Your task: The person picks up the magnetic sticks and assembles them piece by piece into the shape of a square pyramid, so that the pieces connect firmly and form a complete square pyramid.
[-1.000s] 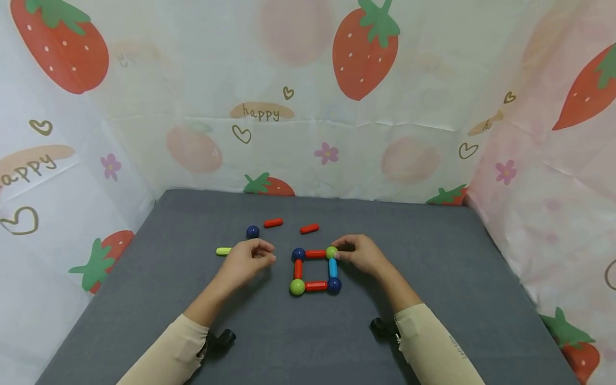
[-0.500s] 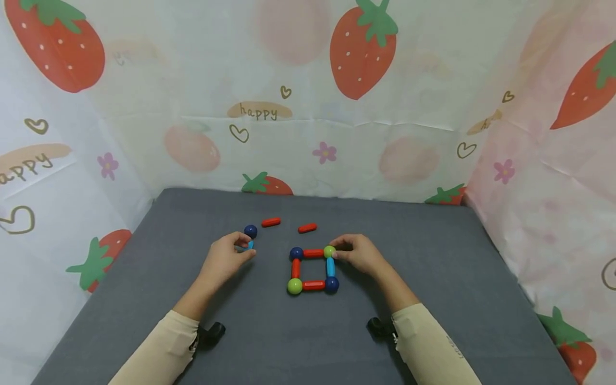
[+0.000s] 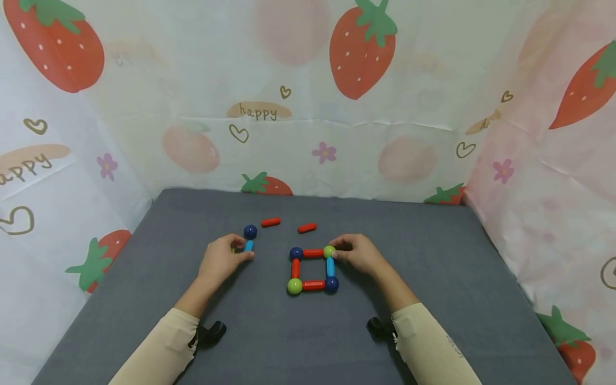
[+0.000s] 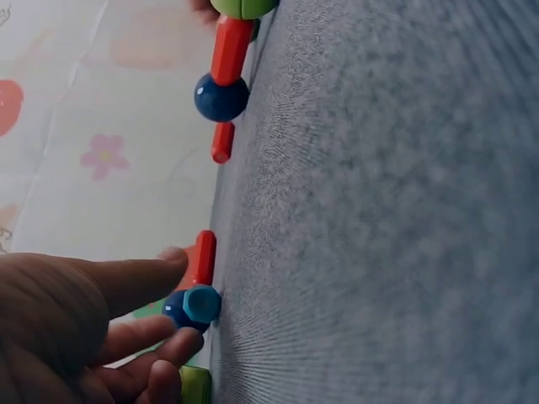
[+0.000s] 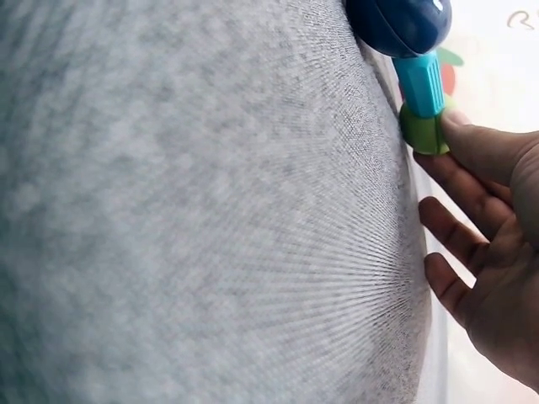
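A square [image 3: 313, 253] of red and light blue rods joined by dark blue and green balls lies on the grey cloth. My right hand [image 3: 358, 254] pinches its far right green ball [image 5: 425, 128] between thumb and index finger, the other fingers spread. To the left, my left hand [image 3: 221, 261] is around a loose light blue rod [image 3: 248, 246], thumb and fingers apart on either side of it in the left wrist view. A yellow-green rod [image 4: 195, 385] is mostly hidden behind that hand. Just beyond the fingers sits a loose dark blue ball [image 3: 250, 231].
Two loose red rods, a left one [image 3: 271, 222] and a right one [image 3: 307, 228], lie behind the square. Strawberry-printed curtains [image 3: 308, 149] close off the back and both sides of the cloth-covered table [image 3: 409, 224].
My left hand has moved left, away from the square, to the light blue rod, then barely shifted over the last half second. My right hand has stayed at the green ball.
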{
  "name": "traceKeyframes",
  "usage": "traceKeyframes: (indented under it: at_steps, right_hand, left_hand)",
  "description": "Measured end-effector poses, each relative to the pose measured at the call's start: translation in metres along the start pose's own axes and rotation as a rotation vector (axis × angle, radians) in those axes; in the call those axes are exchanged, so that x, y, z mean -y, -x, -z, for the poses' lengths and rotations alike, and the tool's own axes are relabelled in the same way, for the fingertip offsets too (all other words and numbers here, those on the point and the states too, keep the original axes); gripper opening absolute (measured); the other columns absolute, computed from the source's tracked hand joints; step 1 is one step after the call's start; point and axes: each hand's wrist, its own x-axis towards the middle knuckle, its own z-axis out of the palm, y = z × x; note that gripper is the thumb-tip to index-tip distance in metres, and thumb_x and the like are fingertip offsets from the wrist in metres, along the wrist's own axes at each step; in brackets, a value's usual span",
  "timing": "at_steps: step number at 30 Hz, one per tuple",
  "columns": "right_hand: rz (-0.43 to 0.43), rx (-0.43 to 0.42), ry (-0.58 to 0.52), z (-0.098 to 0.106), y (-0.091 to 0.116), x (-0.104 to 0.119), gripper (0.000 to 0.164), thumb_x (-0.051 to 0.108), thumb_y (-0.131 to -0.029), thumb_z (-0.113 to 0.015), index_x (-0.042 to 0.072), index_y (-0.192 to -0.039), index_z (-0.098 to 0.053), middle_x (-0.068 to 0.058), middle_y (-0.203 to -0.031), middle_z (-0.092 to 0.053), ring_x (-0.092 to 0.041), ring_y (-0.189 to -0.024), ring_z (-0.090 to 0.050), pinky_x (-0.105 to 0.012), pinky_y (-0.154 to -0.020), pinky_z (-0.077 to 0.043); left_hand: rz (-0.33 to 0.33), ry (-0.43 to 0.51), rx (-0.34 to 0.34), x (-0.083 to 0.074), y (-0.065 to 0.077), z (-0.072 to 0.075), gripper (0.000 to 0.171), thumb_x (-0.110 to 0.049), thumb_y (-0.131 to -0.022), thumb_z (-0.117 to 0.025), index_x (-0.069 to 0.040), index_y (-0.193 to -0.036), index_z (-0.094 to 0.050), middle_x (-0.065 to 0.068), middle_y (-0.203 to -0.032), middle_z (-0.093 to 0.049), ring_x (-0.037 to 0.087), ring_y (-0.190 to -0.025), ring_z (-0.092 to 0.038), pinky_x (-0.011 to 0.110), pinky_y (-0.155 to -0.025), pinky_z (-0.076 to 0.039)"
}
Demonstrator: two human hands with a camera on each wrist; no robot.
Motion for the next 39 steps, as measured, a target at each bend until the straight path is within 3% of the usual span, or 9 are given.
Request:
traceKeyframes:
  at_steps: [8, 21, 28, 34, 39]
  right_hand:
    - [0.001, 0.003, 0.002, 0.001, -0.001, -0.001, 0.025, 0.025, -0.094, -0.076, 0.021, -0.119, -0.076, 0.002, -0.116, -0.072, -0.02, -0.112, -0.064, -0.043, -0.096, -0.052]
    - [0.004, -0.001, 0.003, 0.0, -0.001, -0.001, 0.024, 0.024, -0.094, -0.076, 0.021, -0.118, -0.076, 0.002, -0.116, -0.072, -0.02, -0.112, -0.064, -0.044, -0.096, -0.052]
    - [0.002, -0.004, 0.0, 0.001, -0.001, -0.001, 0.024, 0.025, -0.094, -0.076, 0.021, -0.118, -0.076, 0.003, -0.115, -0.072, -0.019, -0.111, -0.064, -0.043, -0.095, -0.053]
    - [0.016, 0.003, 0.01, 0.001, -0.002, -0.001, 0.023, 0.024, -0.094, -0.076, 0.021, -0.117, -0.076, 0.003, -0.115, -0.072, -0.019, -0.11, -0.065, -0.043, -0.095, -0.053]
    - [0.008, -0.001, 0.007, 0.001, -0.002, -0.001, 0.023, 0.025, -0.094, -0.076, 0.021, -0.117, -0.076, 0.003, -0.115, -0.072, -0.019, -0.11, -0.065, -0.043, -0.096, -0.052]
  left_hand:
    - [-0.021, -0.105, -0.014, 0.0, -0.002, -0.003, 0.04, -0.035, -0.086, -0.084, -0.008, -0.115, -0.074, 0.009, -0.109, -0.075, 0.027, -0.099, -0.069, 0.047, -0.083, -0.055]
    - [0.013, -0.159, 0.012, -0.006, -0.004, -0.003, 0.03, -0.025, -0.092, -0.078, -0.007, -0.116, -0.078, 0.01, -0.104, -0.077, 0.022, -0.084, -0.07, 0.042, -0.071, -0.056]
    - [-0.018, -0.009, 0.026, -0.014, -0.003, -0.001, 0.03, -0.027, -0.093, -0.076, -0.01, -0.118, -0.076, 0.006, -0.108, -0.076, 0.023, -0.094, -0.07, 0.041, -0.076, -0.055]
    - [-0.035, 0.189, 0.142, -0.025, 0.004, 0.001, 0.029, -0.023, -0.095, -0.074, -0.009, -0.121, -0.074, 0.008, -0.107, -0.072, 0.019, -0.073, -0.057, 0.031, -0.061, -0.048]
    - [-0.058, 0.3, 0.227, -0.036, 0.008, 0.0, 0.028, -0.021, -0.097, -0.073, -0.01, -0.123, -0.073, 0.007, -0.103, -0.069, 0.018, -0.067, -0.05, 0.027, -0.056, -0.042]
